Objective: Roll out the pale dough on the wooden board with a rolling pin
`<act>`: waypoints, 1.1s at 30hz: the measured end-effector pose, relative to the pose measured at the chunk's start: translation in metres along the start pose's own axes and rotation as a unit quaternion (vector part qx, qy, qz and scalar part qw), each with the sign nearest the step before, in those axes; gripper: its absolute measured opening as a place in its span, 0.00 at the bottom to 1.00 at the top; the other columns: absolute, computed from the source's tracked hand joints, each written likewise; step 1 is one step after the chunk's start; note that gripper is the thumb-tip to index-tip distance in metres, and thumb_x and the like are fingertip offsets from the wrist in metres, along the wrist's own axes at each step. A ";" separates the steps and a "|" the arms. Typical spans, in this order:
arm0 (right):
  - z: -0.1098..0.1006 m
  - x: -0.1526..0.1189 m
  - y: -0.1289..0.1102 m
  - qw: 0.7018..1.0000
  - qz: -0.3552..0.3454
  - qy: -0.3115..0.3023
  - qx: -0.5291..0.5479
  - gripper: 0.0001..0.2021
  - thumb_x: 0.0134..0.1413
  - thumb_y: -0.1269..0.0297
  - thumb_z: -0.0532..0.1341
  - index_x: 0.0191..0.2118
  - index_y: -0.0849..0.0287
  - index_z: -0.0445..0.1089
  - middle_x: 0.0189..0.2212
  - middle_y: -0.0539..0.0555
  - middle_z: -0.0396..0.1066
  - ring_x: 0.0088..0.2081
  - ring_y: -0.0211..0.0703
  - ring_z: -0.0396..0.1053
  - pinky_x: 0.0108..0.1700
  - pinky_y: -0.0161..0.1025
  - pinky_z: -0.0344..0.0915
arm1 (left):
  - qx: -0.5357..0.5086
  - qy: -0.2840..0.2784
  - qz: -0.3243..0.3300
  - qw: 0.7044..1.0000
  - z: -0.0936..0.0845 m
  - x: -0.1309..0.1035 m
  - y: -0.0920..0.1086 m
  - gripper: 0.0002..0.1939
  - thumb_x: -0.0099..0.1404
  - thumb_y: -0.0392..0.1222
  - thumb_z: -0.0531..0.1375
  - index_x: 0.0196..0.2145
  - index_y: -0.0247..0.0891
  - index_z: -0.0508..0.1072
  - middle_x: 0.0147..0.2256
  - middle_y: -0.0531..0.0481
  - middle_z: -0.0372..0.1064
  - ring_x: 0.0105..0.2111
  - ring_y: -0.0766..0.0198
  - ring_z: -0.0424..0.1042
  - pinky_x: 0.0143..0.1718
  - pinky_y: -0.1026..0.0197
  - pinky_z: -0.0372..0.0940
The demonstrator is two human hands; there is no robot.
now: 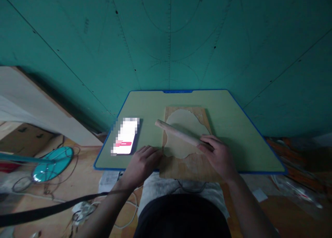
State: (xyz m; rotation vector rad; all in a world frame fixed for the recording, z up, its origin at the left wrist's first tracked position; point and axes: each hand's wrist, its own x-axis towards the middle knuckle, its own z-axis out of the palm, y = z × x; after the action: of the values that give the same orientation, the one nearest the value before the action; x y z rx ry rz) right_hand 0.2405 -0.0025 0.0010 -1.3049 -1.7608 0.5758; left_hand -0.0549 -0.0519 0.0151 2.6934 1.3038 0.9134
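Note:
My right hand (218, 153) is closed around the near end of a plain wooden rolling pin (181, 135). The pin slants to the upper left, its far end sticking out past the left side of a wooden board (178, 167). Beneath it, a wide, thin sheet of dough (184, 119) with an uneven edge covers much of the board. At the board's left edge is my left hand (145, 160), its fingers bent and pressed together against it. The left fingertips are partly hidden.
The board lies on a small green tabletop (240, 141) with a blue rim. A phone (127, 136) with a lit screen lies on its left side. A green wall (168, 41) stands behind. Cables and a turquoise round object (54, 164) are on the floor at left.

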 end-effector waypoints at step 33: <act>0.001 0.000 0.002 1.000 -0.021 -0.002 -0.004 0.18 0.62 0.45 0.62 0.37 0.55 0.79 0.41 0.60 0.80 0.43 0.54 0.78 0.45 0.48 0.75 | 0.017 -0.101 -0.001 0.995 -0.007 0.007 -0.008 0.12 0.74 0.34 0.54 0.33 0.36 0.74 0.34 0.46 0.71 0.33 0.61 0.70 0.32 0.61 0.66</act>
State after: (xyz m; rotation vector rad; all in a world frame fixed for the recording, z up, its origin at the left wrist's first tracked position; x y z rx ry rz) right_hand 0.2406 -0.0013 -0.0013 -1.2706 -1.7919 0.5492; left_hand -0.0609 -0.0435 0.0227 2.7222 1.2916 0.6023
